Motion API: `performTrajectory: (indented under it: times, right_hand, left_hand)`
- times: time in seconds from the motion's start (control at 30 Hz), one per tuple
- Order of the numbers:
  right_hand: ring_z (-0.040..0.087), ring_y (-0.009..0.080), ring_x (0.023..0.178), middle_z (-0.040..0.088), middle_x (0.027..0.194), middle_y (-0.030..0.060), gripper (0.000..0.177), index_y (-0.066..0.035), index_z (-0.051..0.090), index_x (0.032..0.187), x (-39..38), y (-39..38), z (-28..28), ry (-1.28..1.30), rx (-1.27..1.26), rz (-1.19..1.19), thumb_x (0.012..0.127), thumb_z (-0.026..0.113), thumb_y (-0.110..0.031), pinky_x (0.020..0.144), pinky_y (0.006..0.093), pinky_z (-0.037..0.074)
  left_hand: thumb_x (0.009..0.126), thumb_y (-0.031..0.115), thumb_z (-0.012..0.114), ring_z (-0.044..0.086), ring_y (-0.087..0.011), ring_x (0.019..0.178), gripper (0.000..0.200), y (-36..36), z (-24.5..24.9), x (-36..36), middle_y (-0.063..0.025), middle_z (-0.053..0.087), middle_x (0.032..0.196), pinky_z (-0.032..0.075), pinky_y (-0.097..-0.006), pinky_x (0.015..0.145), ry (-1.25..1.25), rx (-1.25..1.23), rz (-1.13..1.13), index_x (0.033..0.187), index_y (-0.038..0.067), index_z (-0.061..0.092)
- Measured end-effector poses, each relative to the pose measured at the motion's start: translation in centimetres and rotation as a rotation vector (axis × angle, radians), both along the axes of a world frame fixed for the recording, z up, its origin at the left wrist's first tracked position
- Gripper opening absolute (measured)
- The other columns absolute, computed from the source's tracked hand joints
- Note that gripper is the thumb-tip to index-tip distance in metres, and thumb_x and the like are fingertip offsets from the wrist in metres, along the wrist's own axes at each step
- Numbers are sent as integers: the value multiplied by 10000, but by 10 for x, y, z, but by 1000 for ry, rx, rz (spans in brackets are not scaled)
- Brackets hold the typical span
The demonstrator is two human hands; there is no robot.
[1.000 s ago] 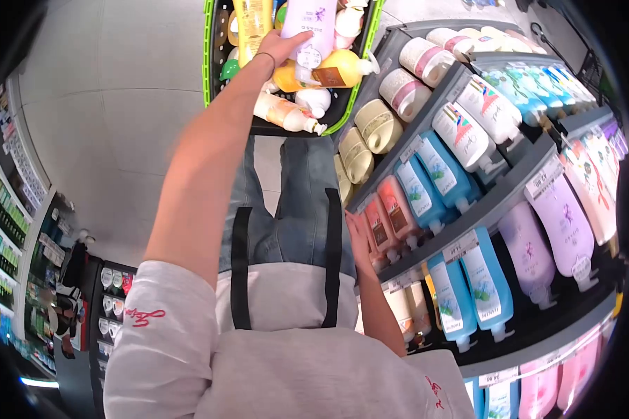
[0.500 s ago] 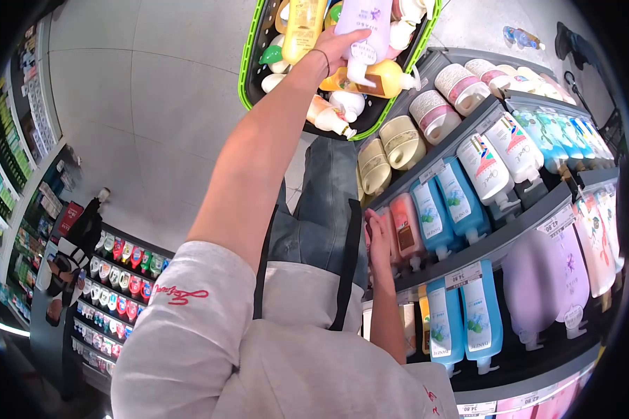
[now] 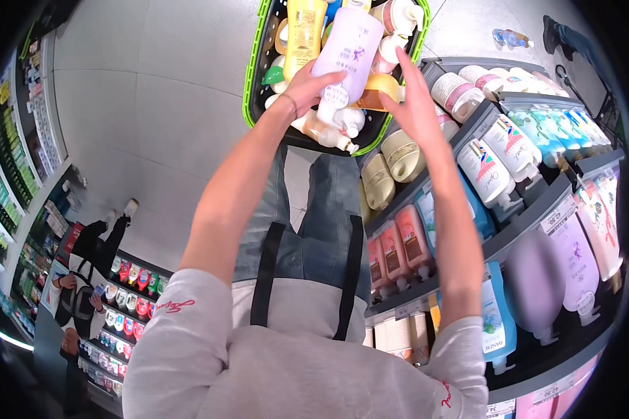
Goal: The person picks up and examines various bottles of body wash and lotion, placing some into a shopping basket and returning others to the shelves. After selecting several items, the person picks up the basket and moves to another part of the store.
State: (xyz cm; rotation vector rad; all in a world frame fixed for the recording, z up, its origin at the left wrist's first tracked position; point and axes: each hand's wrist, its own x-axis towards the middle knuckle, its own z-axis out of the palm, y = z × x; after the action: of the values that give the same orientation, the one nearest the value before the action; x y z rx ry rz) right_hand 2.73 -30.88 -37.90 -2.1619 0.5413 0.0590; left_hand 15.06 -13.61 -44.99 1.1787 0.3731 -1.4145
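Note:
My left hand [image 3: 310, 91] is closed around the lower part of a lilac pump bottle [image 3: 353, 49], its pump end towards me. The bottle lies over the other bottles in a black shopping basket with a bright green rim [image 3: 247, 84]. My right hand [image 3: 414, 105] reaches over the basket's right side, thumb and fingers spread, with nothing in it. Its thumb is close to an amber bottle [image 3: 379, 89] in the basket. Left of the lilac bottle stands a yellow bottle [image 3: 305, 35]. A bottle with a green cap [image 3: 273, 75] is beside that.
Shelves at my right hold blue bottles [image 3: 496, 314], pink bottles [image 3: 412, 241], white bottles [image 3: 483, 167], cream bottles [image 3: 403, 155] and lilac bottles [image 3: 576, 269]. Another person [image 3: 84, 279] is at the left near more stocked shelves. A person's leg [image 3: 573, 38] shows at the upper right.
My right hand has left the pink bottles on the shelf and come up to the basket, opening. My left hand has drawn the lilac bottle down and left, tilting it.

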Motion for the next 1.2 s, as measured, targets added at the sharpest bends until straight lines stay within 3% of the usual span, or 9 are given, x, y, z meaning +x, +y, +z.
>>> performTrajectory:
  times: [0.2,0.4,0.57,0.73,0.77,0.87,0.93,1.13,1.2]
  right_hand:
    - [314,318,1295,378,1377,112,834,-122,395,1328,86,11,26,-39,-261,937,592,781,-195,1052,385,304]
    - [595,315,947,617,1026,175,789,-13,543,1097,114,93,78,589,423,1495,478,818,-417,804,383,464]
    - [641,277,796,660,903,161,661,-5,601,1020,74,111,138,465,812,1258,516,800,-384,706,347,497]
    - [636,226,872,659,955,129,687,-21,583,1078,39,87,207,442,853,969,515,825,-330,776,323,487]
    - [625,199,887,656,968,112,684,-18,579,1085,23,87,208,369,1011,760,509,836,-283,795,316,481]
    - [578,123,929,625,1035,67,661,18,539,1125,-2,83,231,189,1391,224,562,823,-182,838,291,467]
    - [580,138,936,610,1059,80,650,34,504,1153,-12,87,245,19,1398,-30,633,795,-226,838,295,469]
    - [567,161,946,578,1068,97,581,50,463,1178,-12,116,281,-362,1282,-583,781,696,-305,832,306,459]
    - [556,155,954,571,1071,98,526,45,472,1167,-10,119,300,-452,1218,-576,830,643,-320,822,309,456]
  left_hand:
    - [702,164,746,572,-159,982,622,61,87,11,-102,580,1103,460,-302,876,-273,-20,-385,1224,-5,452]
    - [654,194,769,581,-206,985,638,98,218,30,-122,598,1076,456,-328,868,-407,-11,-897,1203,25,492]
    - [771,361,668,604,-224,952,640,120,298,33,-171,604,1037,481,-328,803,-431,105,-1129,1271,67,397]
    - [910,592,280,635,-127,799,631,121,318,63,-115,645,873,503,-235,696,318,-176,-614,1287,95,376]
    - [888,645,237,641,-130,731,703,115,319,63,-76,655,797,504,-227,692,276,-215,-570,1273,78,394]
    - [907,612,239,581,-129,981,686,101,336,57,-89,593,1101,479,-279,805,87,-199,-375,1262,56,427]
    - [923,573,252,431,-201,1190,659,92,349,47,-87,448,1300,336,-369,992,52,-348,-269,1321,63,374]
    - [947,450,355,405,-192,1197,564,76,393,-6,-123,401,1309,324,-345,1002,-135,-418,-101,1326,35,318]
    - [923,319,480,377,-184,1209,540,69,405,-19,-119,352,1333,297,-339,1020,-609,-364,-235,1339,35,286]
